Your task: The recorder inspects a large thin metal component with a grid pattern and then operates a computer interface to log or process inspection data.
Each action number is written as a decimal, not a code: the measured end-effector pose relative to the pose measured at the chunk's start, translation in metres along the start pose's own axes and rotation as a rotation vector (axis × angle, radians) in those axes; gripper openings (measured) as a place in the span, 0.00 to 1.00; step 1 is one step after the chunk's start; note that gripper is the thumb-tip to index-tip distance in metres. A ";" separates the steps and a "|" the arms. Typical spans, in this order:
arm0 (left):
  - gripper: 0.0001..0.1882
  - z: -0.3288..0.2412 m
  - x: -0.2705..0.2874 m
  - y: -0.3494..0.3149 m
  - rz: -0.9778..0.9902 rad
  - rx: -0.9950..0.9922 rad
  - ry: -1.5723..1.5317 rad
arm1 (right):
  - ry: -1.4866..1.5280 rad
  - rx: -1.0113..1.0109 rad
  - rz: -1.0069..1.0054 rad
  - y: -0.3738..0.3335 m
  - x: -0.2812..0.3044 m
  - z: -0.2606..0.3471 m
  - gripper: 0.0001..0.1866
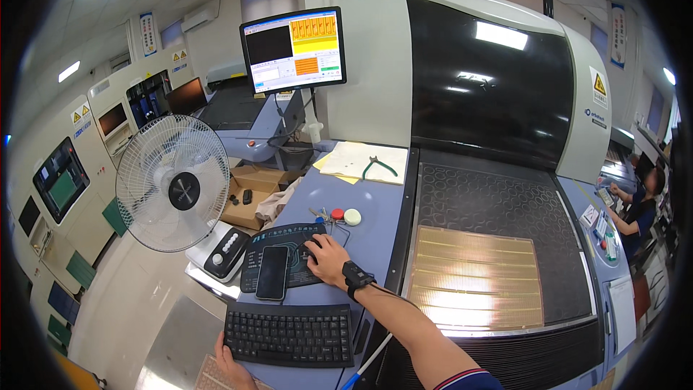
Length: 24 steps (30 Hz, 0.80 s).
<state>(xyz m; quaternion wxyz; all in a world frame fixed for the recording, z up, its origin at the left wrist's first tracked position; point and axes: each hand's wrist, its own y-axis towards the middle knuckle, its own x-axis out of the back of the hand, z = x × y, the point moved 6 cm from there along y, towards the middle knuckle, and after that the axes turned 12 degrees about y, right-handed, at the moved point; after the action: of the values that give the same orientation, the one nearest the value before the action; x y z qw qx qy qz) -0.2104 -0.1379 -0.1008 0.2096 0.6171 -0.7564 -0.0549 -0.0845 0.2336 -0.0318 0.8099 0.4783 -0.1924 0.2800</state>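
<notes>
My right hand is closed over a dark computer mouse on a printed mouse pad. A black wristband device is strapped on that wrist. My left hand lies at the near left corner of the black keyboard, its visible fingers stretched along the edge and nothing seen in them. Beside that hand, a copper-coloured panel shows in part. On the mouse pad rests a black phone. Ahead, the monitor displays yellow and orange patterned windows.
A gold patterned panel lies on the black machine bed at right. Green-handled cutters sit on white paper. Keys and round tags lie near the mouse. A fan and cardboard box stand left. Another person works far right.
</notes>
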 end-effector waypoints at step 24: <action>0.24 0.007 0.000 -0.002 -0.018 -0.013 -0.068 | 0.004 -0.032 0.013 0.000 -0.003 -0.003 0.21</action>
<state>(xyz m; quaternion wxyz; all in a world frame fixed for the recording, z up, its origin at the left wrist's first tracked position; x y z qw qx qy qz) -0.2114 -0.1397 -0.1080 0.1874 0.6202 -0.7573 -0.0828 -0.0865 0.2352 -0.0350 0.8160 0.4633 -0.1982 0.2831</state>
